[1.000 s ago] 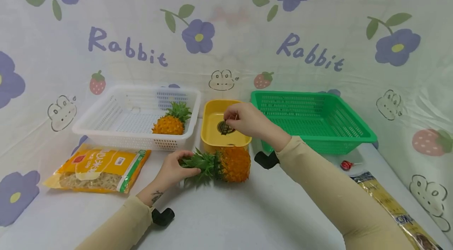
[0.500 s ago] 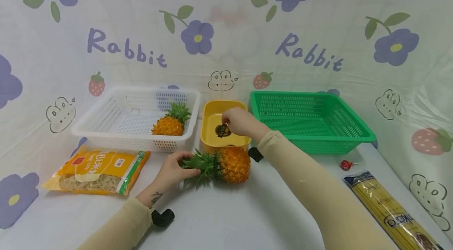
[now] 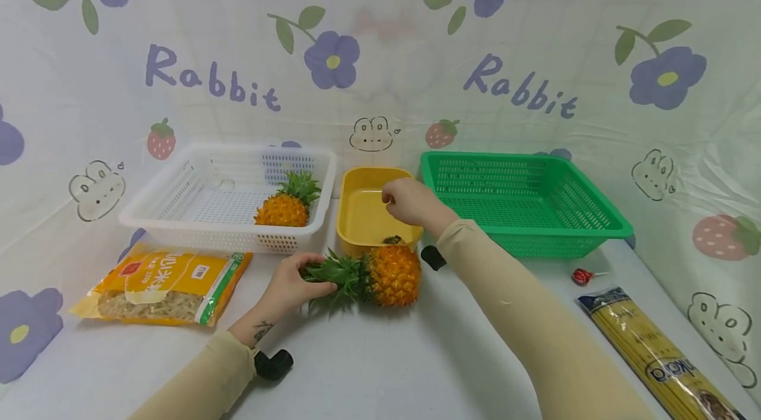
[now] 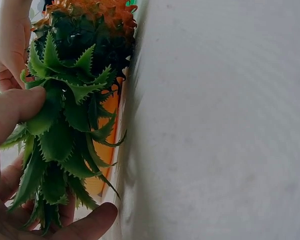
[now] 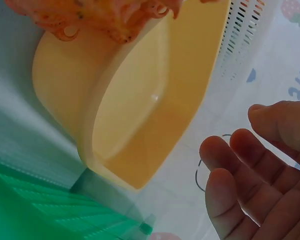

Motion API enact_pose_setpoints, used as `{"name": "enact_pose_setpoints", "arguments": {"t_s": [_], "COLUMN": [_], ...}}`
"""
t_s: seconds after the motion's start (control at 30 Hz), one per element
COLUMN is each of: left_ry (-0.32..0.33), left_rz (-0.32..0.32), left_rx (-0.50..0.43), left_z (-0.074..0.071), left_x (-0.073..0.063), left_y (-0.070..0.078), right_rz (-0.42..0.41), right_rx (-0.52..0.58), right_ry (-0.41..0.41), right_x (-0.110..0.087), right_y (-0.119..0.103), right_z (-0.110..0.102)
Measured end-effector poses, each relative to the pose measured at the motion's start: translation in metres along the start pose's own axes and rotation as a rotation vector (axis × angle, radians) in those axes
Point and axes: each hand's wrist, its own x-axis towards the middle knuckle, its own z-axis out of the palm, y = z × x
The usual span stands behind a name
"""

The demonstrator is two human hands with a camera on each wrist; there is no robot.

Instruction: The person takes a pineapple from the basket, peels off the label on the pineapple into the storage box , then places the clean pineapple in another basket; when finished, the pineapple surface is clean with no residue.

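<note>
A pineapple (image 3: 392, 276) lies on its side on the white table in front of the yellow basin (image 3: 362, 235). My left hand (image 3: 289, 288) holds its green leafy crown (image 4: 65, 130), thumb on one side and fingers on the other. Above the basin is my right hand (image 3: 410, 201). The right wrist view shows that hand's fingers (image 5: 222, 195) loosely bent, apart from the thumb, with nothing between them. Inside the basin, by its near wall, lies a small dark, gold-marked thing (image 3: 392, 240), partly hidden; its kind is unclear.
A white basket (image 3: 196, 225) at left holds another pineapple (image 3: 284, 210). At right stands a green basket (image 3: 535, 233). An orange grain bag (image 3: 166, 281) lies at front left. A red lollipop (image 3: 582, 276) and a spaghetti pack (image 3: 648, 347) lie at right.
My right hand lowered the dark, gold-marked thing towards the basin and let go; it now lies at the near wall. That hand shifted slightly up and right. The left hand stayed put.
</note>
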Motion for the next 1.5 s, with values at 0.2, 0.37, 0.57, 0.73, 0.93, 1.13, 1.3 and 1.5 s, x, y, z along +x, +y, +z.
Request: {"name": "enact_pose_setpoints", "arguments": {"t_s": [0.2, 0.37, 0.57, 0.73, 0.93, 1.13, 1.3, 1.5], "left_ry": [-0.002, -0.002, -0.005, -0.007, -0.015, -0.025, -0.028, -0.031], "left_rz": [-0.003, 0.0, 0.007, 0.005, 0.004, 0.008, 0.009, 0.005], "left_rx": [0.003, 0.007, 0.016, 0.025, 0.027, 0.026, 0.022, 0.044], "left_z": [0.0, 0.0, -0.001, -0.001, -0.001, -0.002, -0.002, -0.001], "left_x": [0.0, -0.002, -0.001, -0.001, -0.001, -0.002, -0.003, -0.002], "left_y": [0.001, 0.003, 0.003, 0.002, 0.002, 0.002, 0.003, 0.002], "right_rz": [0.044, 0.126, 0.276, 0.398, 0.54, 0.685, 0.794, 0.824], "right_rx": [0.081, 0.207, 0.428, 0.726, 1.116, 1.557, 1.788, 2.089], "right_ry": [0.017, 0.083, 0.21, 0.366, 0.619, 0.905, 0.985, 1.018], "right_x": [-0.008, -0.02, -0.047, -0.079, -0.121, -0.151, -0.161, -0.158], "right_y": [0.003, 0.012, 0.03, 0.046, 0.061, 0.079, 0.092, 0.102], "right_z": [-0.007, -0.014, -0.027, -0.034, -0.032, -0.021, -0.005, 0.009]}}
